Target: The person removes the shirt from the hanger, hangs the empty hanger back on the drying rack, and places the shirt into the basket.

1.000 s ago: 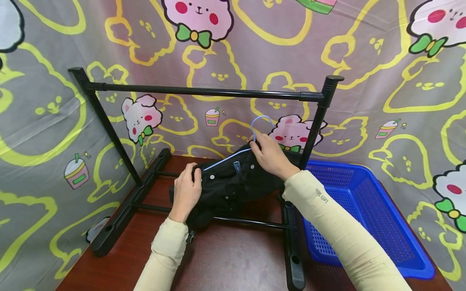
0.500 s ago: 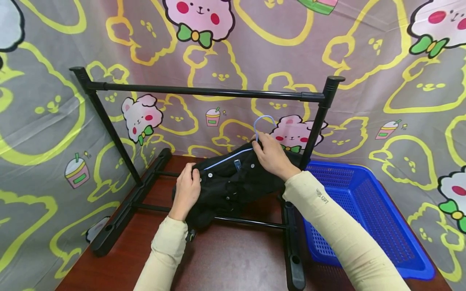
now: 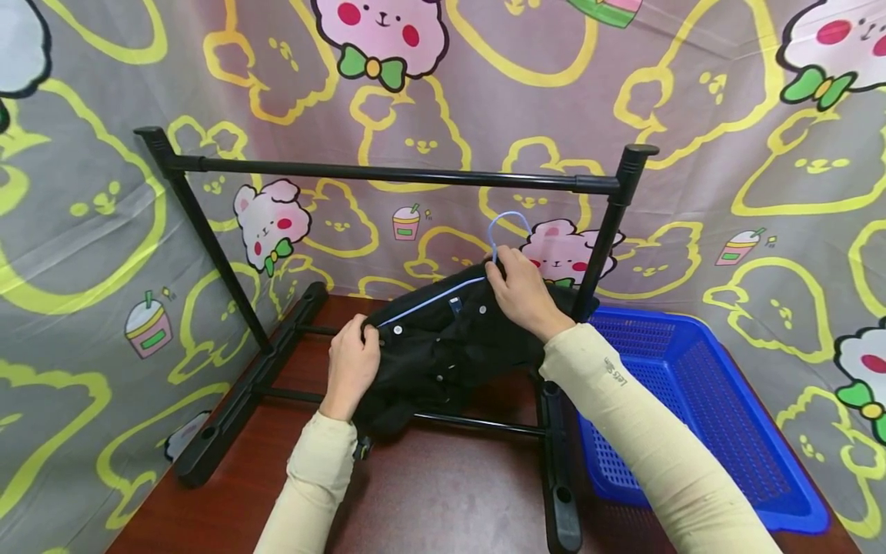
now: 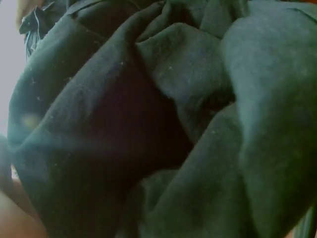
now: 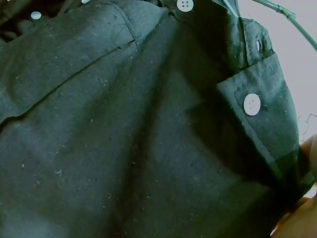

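The garment slants eight to two o'clock; the left hand pinches its edge; the right hand, nearer the rail at twelve, grips the hanger.

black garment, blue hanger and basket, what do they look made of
Garment: matte cloth, perhaps cotton; soft folds and lint show. Hanger: perhaps smooth plastic-coated wire, being thin and evenly blue. Basket: probably moulded plastic, slightly glossy, with perforated walls.

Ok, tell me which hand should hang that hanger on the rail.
Likely the right hand: it grips the blue hanger just below its hook; the left hand holds the black garment, lower down.
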Available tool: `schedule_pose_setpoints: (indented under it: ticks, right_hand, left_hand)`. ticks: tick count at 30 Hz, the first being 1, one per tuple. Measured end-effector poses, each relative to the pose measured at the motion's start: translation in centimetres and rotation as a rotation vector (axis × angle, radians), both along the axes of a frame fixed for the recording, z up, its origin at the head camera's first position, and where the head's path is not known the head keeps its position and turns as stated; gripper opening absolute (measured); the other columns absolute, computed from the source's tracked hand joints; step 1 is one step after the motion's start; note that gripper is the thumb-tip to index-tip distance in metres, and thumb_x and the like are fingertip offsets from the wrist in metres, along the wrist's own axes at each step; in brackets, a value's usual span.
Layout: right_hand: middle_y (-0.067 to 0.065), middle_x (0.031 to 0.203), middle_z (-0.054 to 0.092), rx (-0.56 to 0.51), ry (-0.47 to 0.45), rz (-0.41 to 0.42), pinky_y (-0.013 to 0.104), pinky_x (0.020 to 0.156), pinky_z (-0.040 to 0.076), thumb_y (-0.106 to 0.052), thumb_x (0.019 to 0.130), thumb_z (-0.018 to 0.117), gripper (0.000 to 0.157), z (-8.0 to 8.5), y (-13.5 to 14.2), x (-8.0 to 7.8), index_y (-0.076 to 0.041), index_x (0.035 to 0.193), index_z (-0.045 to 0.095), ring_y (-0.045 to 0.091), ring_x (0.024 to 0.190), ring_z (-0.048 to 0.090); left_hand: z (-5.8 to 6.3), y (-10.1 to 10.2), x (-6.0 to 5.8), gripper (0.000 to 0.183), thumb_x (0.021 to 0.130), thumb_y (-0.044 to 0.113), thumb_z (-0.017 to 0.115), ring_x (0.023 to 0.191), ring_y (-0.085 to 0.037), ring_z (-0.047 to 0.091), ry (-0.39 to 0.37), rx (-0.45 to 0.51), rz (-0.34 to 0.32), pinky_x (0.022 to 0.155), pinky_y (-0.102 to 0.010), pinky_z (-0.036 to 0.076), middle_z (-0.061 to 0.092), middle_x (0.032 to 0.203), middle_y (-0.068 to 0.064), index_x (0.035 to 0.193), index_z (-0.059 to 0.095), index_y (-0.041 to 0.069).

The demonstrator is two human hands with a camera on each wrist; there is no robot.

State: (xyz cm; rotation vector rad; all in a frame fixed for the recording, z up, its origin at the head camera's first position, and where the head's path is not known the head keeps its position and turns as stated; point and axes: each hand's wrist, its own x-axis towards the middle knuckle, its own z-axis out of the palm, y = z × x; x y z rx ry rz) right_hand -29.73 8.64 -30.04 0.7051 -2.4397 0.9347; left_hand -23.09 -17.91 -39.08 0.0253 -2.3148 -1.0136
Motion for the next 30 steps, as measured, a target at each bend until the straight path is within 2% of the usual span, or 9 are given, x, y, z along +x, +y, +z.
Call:
schedule_pose_setpoints:
  ticks: [3,8,11,18,24,27,30]
  right_hand:
    - [0.014,0.096,0.055,0.001,-0.002,0.003,0.042,0.076,0.044,-0.02,0.099,0.046,0.021,-0.08,0.05,-0.02,-0.003,0.108,0.054,0.029,0.086,0.052]
    - [0.014,0.094,0.055,-0.009,0.02,0.006,0.042,0.074,0.044,-0.019,0.099,0.047,0.02,-0.12,0.18,-0.01,-0.002,0.107,0.054,0.028,0.085,0.052]
    - [0.015,0.095,0.055,-0.011,0.036,0.011,0.042,0.075,0.044,-0.019,0.099,0.047,0.02,-0.1,0.19,-0.04,-0.002,0.108,0.055,0.029,0.086,0.052]
    - [0.014,0.101,0.058,-0.032,0.03,0.022,0.043,0.082,0.044,-0.018,0.099,0.046,0.022,-0.09,0.4,-0.07,-0.002,0.111,0.056,0.028,0.091,0.053]
    - [0.015,0.101,0.059,-0.047,0.028,0.018,0.044,0.083,0.043,-0.017,0.099,0.046,0.023,-0.25,0.72,-0.42,0.0,0.11,0.057,0.028,0.092,0.054]
    - [0.016,0.102,0.059,-0.047,0.023,0.013,0.044,0.083,0.043,-0.017,0.099,0.046,0.022,-0.34,0.8,-0.49,-0.001,0.11,0.057,0.029,0.093,0.054]
    - [0.015,0.101,0.058,-0.048,0.014,0.014,0.043,0.083,0.043,-0.017,0.099,0.047,0.022,-0.35,0.79,-0.46,-0.001,0.11,0.057,0.028,0.092,0.054]
  left_hand:
    - [0.0,-0.05,-0.01,0.021,0.093,0.019,0.044,0.082,-0.036,0.059,-0.035,-0.004,0.016,0.074,-0.05,0.044,0.062,0.087,-0.014,0.09,0.06,0.006]
    - [0.0,-0.06,0.06,0.029,0.096,0.029,0.039,0.088,-0.042,0.059,-0.164,-0.03,0.031,0.076,-0.054,0.043,0.064,0.097,-0.02,0.093,0.059,0.007]
    - [-0.02,0.01,0.05,0.031,0.096,0.03,0.037,0.088,-0.044,0.059,-0.201,-0.019,0.027,0.076,-0.055,0.043,0.064,0.098,-0.024,0.094,0.057,0.007]
    - [-0.06,0.09,-0.18,0.025,0.096,0.021,0.038,0.089,-0.042,0.059,-0.155,0.045,-0.021,0.077,-0.052,0.043,0.064,0.095,-0.023,0.097,0.056,0.003]
    - [-0.43,-0.14,-0.48,0.031,0.102,0.024,0.035,0.095,-0.041,0.058,-0.143,0.058,-0.113,0.08,-0.05,0.042,0.061,0.093,-0.025,0.099,0.053,0.0]
    - [-0.64,-0.3,-0.55,0.045,0.104,0.03,0.03,0.112,-0.041,0.052,-0.171,0.089,-0.145,0.093,-0.05,0.039,0.057,0.114,-0.031,0.118,0.053,-0.007]
    - [-0.8,-0.37,-0.56,0.056,0.104,0.034,0.026,0.125,-0.04,0.042,-0.196,0.134,-0.149,0.104,-0.048,0.03,0.045,0.133,-0.031,0.134,0.042,-0.011]
